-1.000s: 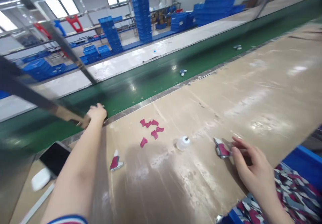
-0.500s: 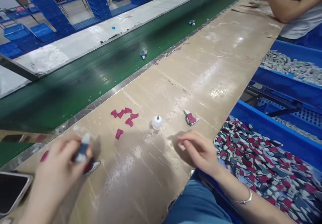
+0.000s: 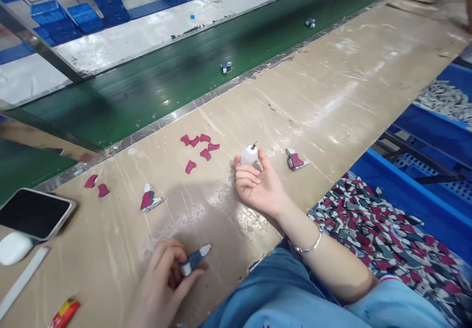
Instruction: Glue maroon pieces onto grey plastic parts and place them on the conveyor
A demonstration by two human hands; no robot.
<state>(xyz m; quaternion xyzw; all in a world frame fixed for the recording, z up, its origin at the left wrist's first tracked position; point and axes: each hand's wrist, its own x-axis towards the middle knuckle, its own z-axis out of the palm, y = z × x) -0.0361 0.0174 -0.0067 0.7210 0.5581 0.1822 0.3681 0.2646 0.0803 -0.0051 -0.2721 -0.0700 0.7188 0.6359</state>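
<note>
My left hand [image 3: 162, 276] is low over the table, thumb and fingers pinching a small dark blue and grey plastic piece [image 3: 195, 259]. My right hand [image 3: 262, 186], palm turned up, has its fingers around a small white dropper bottle [image 3: 249, 155] with a thin dark tip pointing up. Beyond it to the left lie several loose maroon pieces [image 3: 194, 141]. Two more maroon pieces [image 3: 103, 190] are nearer the phone. A grey, blue and maroon assembled piece [image 3: 148, 198] rests between my hands and the phone; a similar assembled piece [image 3: 295, 160] sits right of the bottle.
A phone [image 3: 36, 213], a white rounded case [image 3: 15, 248], a pale strip [image 3: 24, 281] and a red-yellow object [image 3: 65, 313] lie at left. The green conveyor belt [image 3: 165, 89] carries two small pieces. A blue bin [image 3: 383, 170] full of pieces stands right. Someone's arm shows top right.
My right hand has moved forward and closed around the dropper bottle. My left hand, holding the blue and grey piece, has come right and nearer my body. The view has shifted.
</note>
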